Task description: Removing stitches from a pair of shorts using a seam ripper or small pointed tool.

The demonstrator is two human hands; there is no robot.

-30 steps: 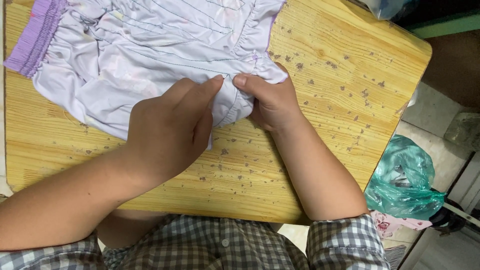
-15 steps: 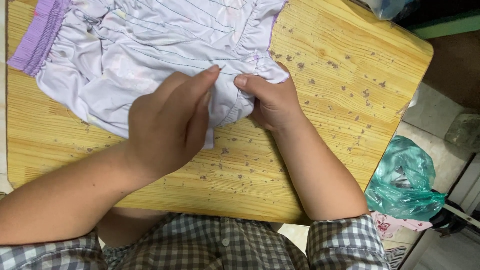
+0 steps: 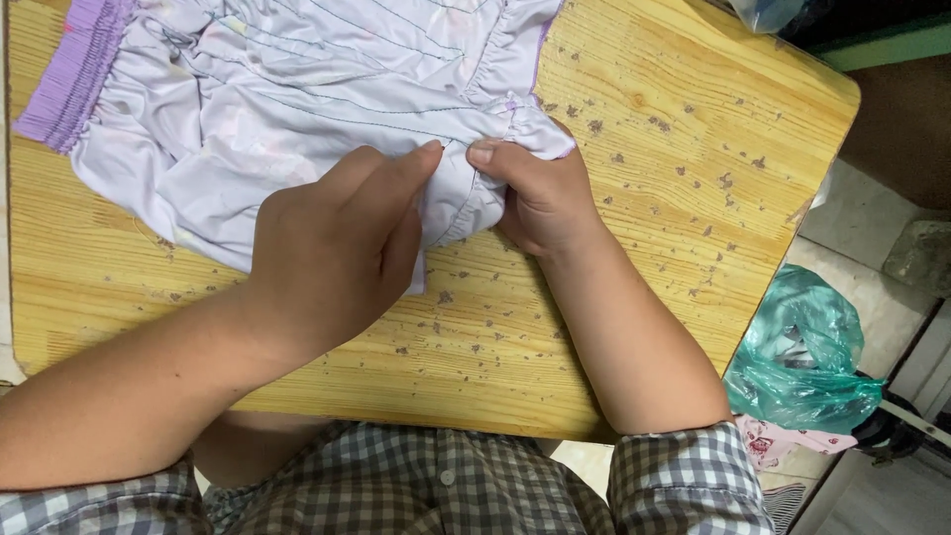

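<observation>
lilac garment (image 3: 297, 89) lies flat on the desk (image 3: 674, 198), its bulk up & to the left of both my grips. right hand (image 3: 540, 198) pinches the gathered hem corner; left hand (image 3: 337, 248) presses fabric just beside it, fingertips nearly touching. hem runs left-right.

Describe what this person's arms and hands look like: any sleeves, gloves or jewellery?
Both hands, left hand and right hand, are bare: no gloves, rings or watch show. The forearms are uncovered; checked grey-and-white shirt sleeves end near the elbows.
</observation>
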